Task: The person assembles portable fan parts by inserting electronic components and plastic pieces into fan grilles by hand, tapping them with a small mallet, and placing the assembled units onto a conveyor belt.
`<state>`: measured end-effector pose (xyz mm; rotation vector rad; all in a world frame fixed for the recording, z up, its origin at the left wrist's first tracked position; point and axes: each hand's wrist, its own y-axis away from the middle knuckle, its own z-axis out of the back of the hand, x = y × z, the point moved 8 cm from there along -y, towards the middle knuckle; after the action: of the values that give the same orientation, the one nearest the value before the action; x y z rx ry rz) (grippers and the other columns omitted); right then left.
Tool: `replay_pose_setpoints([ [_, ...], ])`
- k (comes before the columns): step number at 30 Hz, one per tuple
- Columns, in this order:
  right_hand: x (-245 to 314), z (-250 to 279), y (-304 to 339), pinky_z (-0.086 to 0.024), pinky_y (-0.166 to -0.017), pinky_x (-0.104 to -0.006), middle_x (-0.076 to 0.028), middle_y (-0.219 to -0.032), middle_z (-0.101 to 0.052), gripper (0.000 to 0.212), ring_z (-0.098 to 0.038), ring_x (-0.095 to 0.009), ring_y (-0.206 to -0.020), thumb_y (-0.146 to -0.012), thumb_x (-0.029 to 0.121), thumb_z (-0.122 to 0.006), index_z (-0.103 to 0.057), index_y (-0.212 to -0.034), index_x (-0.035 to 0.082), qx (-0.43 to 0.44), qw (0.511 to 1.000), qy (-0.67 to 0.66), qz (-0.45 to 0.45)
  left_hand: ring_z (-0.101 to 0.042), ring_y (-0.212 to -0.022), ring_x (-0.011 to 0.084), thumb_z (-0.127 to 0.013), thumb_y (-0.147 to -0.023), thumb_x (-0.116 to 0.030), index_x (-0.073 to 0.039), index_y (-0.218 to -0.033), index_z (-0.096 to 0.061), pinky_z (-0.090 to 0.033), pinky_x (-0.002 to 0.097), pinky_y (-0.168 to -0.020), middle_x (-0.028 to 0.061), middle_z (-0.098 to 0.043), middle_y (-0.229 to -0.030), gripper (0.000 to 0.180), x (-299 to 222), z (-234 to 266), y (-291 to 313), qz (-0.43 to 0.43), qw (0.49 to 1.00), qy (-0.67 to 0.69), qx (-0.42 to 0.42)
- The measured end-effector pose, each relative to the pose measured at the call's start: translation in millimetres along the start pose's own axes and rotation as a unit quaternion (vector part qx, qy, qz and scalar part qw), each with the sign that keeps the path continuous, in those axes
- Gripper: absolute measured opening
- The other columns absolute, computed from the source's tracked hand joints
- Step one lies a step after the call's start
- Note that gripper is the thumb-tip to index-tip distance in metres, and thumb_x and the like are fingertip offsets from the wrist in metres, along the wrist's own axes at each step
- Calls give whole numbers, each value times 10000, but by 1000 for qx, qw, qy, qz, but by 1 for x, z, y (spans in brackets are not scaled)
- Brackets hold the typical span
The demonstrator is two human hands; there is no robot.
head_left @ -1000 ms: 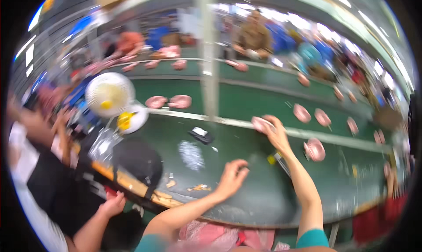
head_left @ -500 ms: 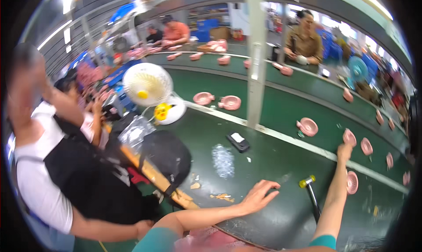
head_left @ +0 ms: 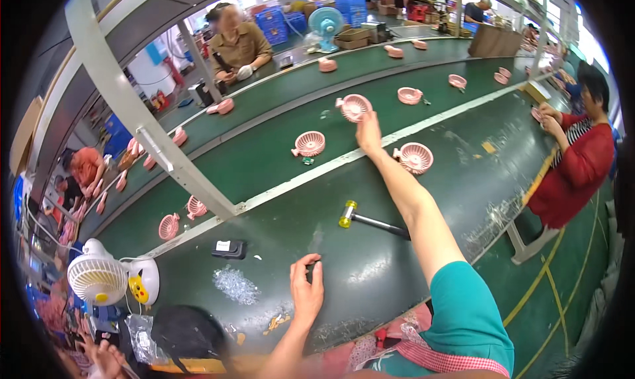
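Note:
On the green conveyor belt, my right hand (head_left: 369, 134) grips the near edge of a round pink ribbed fan casing (head_left: 355, 106), fingertips partly hidden by it. A second pink casing (head_left: 309, 143), with a small green circuit board (head_left: 307, 161) beside it, lies to the left of that hand. Below my right forearm another pink casing (head_left: 416, 158) rests by the metal rail, on the bench. My left hand (head_left: 306, 290) hovers low over the bench, thumb and fingers apart and nothing visible in it. Between my arms lies a yellow-headed mallet (head_left: 348, 214) with a dark handle.
A pile of small clear pieces (head_left: 237, 286) and a black box (head_left: 229, 249) sit on the bench's left part. Farther left stands a white fan (head_left: 98, 280). A metal post (head_left: 142, 121) rises at the rail. Co-workers sit across the belt and at right.
The view has swung to the right. My right hand stays at the pink casing on the belt, its fingers at the near edge. My left hand's fingers have turned to point away from me.

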<state>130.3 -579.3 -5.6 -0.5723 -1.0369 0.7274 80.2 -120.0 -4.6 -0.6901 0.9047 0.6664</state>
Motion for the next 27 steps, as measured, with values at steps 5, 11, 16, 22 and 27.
replay_pose_setpoints([
  [5, 135, 40, 56, -471, -942, -438, -202, -1074, -564, 226, -561, -395, -1064, -815, -112, -499, -566, -994, 9, 73, 940, -278, 183, -532, -897, 154, -588, -970, -95, -38, -1238, -576, -457, 290, -828, 75, -594, -1098, 274, 19, 18, 4, 40, 993, 98, -61],
  [11, 228, 95, 173, -488, -950, -408, -165, -1133, -623, 110, -585, -352, -1103, -810, -8, -583, -621, -913, 6, 426, 841, -242, 229, -504, -1230, 313, -560, -914, 23, -45, -1188, -602, -312, 455, -1097, 133, -570, -1272, 286, -32, 57, 11, -182, 949, -143, -212],
  [16, 242, 125, 216, -446, -1029, -432, -156, -1179, -617, 169, -569, -347, -1174, -850, 2, -566, -620, -1010, 3, 428, 832, -227, 271, -591, -1092, 244, -589, -817, 61, -70, -1148, -619, -295, 524, -1130, 71, -641, -1077, 357, -40, 6, 17, -295, 928, -223, 52],
  [22, 249, 137, 219, -438, -1047, -429, -198, -1282, -552, 358, -542, -363, -1226, -845, -29, -586, -560, -1201, -10, 340, 877, -263, 213, -613, -1006, 234, -686, -830, -28, -74, -1121, -641, -366, 459, -1040, 55, -664, -1036, 298, -41, 8, 19, -314, 918, -238, 30],
  [27, 236, 131, 227, -484, -982, -363, -140, -1130, -657, 263, -633, -225, -1091, -980, 144, -612, -569, -1188, -10, 434, 815, -374, -86, -613, -869, 221, -738, -816, -93, -110, -1084, -703, -444, 374, -803, 34, -644, -933, 271, -40, 35, 13, -297, 925, -223, -79],
])
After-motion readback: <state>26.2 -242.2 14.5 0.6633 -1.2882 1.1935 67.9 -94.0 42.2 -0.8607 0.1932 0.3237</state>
